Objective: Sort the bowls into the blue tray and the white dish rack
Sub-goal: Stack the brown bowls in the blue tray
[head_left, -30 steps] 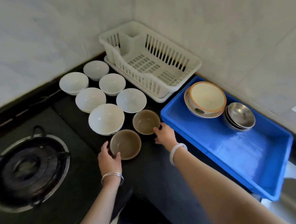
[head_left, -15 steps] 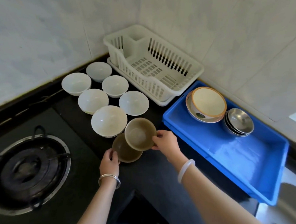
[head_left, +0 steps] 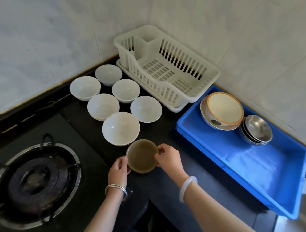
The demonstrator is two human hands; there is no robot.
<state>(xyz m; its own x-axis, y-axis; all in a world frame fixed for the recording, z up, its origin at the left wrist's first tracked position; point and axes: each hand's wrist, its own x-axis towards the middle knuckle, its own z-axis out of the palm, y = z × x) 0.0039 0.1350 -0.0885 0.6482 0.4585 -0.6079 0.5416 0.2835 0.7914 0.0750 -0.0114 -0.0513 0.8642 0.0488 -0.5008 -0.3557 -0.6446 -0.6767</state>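
**A:** Blue tray [head_left: 251, 167] sits on our right, and the only writing we spot is a small "3" on its near wall. White dish rack [head_left: 166, 66] is behind it in the corner.

**B:** Yep. Brown bowl [head_left: 142, 155] is just in front of the white bowls [head_left: 121, 130], with our left hand [head_left: 118, 170] and right hand [head_left: 168, 160] both gripping its rim.

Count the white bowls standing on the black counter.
6, grouped left of the white dish rack: rearmost bowl, far-left bowl, centre bowl, middle-left bowl, rightmost bowl, nearest bowl. Nested ones could be hidden.
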